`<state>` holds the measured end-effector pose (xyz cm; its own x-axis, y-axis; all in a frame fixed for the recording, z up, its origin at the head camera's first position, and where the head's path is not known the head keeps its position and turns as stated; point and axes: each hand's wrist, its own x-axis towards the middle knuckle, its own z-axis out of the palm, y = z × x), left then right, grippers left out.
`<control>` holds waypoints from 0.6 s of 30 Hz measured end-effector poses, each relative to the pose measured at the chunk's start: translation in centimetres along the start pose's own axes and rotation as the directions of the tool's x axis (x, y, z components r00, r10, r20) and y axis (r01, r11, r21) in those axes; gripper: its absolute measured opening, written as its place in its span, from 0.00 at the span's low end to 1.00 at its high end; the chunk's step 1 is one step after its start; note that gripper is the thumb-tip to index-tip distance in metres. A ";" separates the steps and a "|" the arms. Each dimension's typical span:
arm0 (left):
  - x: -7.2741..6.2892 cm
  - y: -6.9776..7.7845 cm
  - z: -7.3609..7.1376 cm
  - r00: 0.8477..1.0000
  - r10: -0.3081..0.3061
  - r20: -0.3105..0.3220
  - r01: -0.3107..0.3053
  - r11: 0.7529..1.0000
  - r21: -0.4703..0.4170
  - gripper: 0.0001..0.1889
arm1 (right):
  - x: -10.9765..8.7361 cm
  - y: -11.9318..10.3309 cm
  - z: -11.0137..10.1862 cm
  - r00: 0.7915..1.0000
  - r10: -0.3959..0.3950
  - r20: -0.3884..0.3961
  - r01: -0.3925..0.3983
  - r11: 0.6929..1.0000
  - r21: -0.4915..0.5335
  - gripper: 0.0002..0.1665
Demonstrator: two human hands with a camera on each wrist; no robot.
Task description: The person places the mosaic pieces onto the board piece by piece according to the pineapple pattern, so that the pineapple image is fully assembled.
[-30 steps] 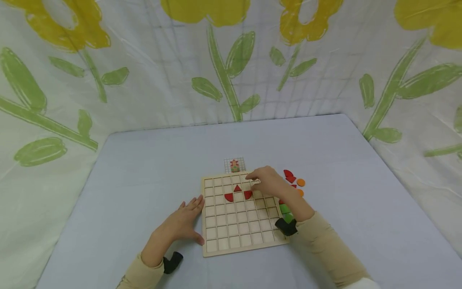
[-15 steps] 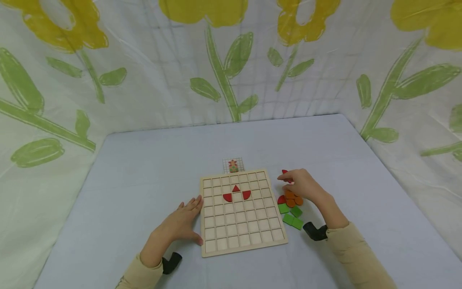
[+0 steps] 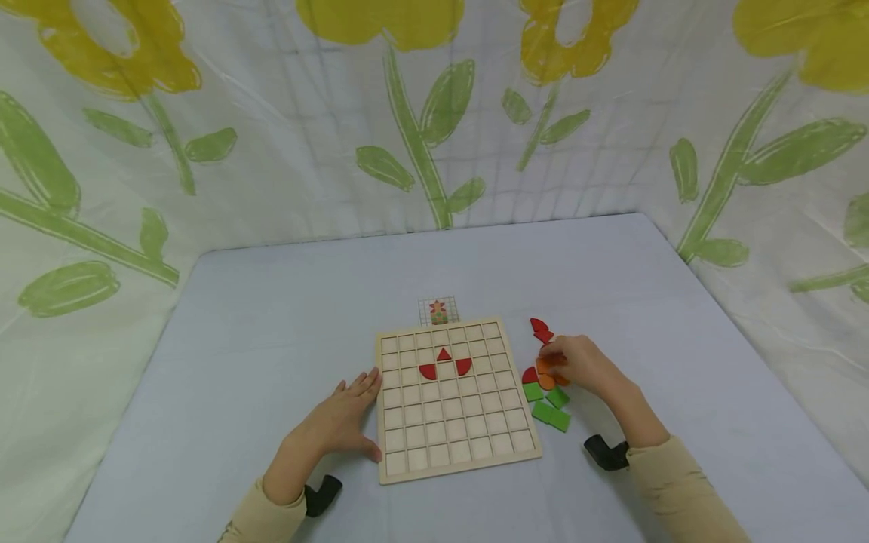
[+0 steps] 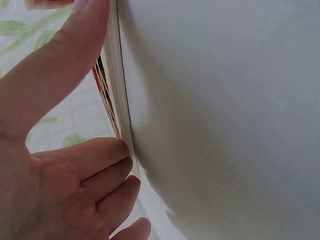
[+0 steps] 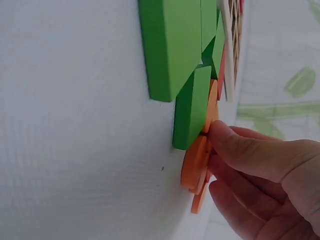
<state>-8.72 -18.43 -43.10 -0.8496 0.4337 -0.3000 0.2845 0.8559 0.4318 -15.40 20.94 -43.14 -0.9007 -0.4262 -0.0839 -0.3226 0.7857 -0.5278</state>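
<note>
One by one, take the orange discs under the narrowed right hand by their rims, likely light, stiff and smooth; cannot tell whether pinching one.

Curtained-off booth by the look of it; wider room type can't be told. White curtain printed with yellow flowers hangs behind and along both sides of a pale tabletop; faint grid lines show at back.
</note>
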 end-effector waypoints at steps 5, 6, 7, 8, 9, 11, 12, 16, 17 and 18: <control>0.0 0.2 -0.1 1.000 -0.005 -0.003 0.005 1.000 0.001 0.62 | 0.3 0.2 0.1 1.000 -0.015 0.007 0.015 1.000 -0.021 0.12; 0.0 0.2 -0.1 1.000 -0.007 -0.003 0.007 1.000 0.003 0.62 | 0.4 0.2 0.1 1.000 -0.019 0.012 0.019 1.000 -0.021 0.12; 0.0 0.2 -0.1 1.000 -0.006 -0.004 0.006 1.000 0.001 0.62 | 0.5 0.3 0.1 1.000 -0.020 0.016 0.020 1.000 -0.017 0.12; 0.0 0.2 -0.1 1.000 -0.007 -0.004 0.007 1.000 0.000 0.62 | 0.6 0.3 0.1 1.000 -0.021 0.019 0.021 1.000 -0.016 0.12; 0.0 0.2 -0.1 1.000 -0.006 -0.006 0.006 1.000 -0.001 0.62 | 0.8 0.4 0.1 1.000 -0.019 0.021 0.020 1.000 -0.012 0.12; 0.0 0.2 -0.1 1.000 -0.006 -0.005 0.006 1.000 -0.004 0.62 | 1.0 0.4 0.2 0.999 -0.031 0.022 0.031 0.999 -0.010 0.12; 0.0 0.2 -0.1 1.000 -0.006 -0.004 0.006 1.000 -0.004 0.62 | 1.1 0.4 0.3 0.999 -0.034 0.021 0.034 0.999 -0.010 0.12; 0.1 0.2 -0.1 1.000 -0.007 0.002 0.007 1.000 -0.012 0.62 | 1.5 0.2 0.6 0.998 -0.055 0.027 0.056 0.998 -0.029 0.13; 0.1 0.2 0.0 1.000 -0.008 0.005 0.008 1.000 -0.011 0.62 | 1.5 0.1 0.6 0.998 -0.054 0.030 0.055 0.998 -0.032 0.13; 0.0 0.1 0.0 1.000 -0.010 0.007 0.010 1.000 -0.010 0.62 | 1.6 0.1 0.6 0.998 -0.050 0.034 0.051 0.998 -0.034 0.13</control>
<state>-8.73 -18.31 -43.04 -0.8494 0.4273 -0.3098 0.2717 0.8573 0.4372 -16.66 20.03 -43.85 -0.8731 -0.4799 -0.0864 -0.3778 0.7777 -0.5024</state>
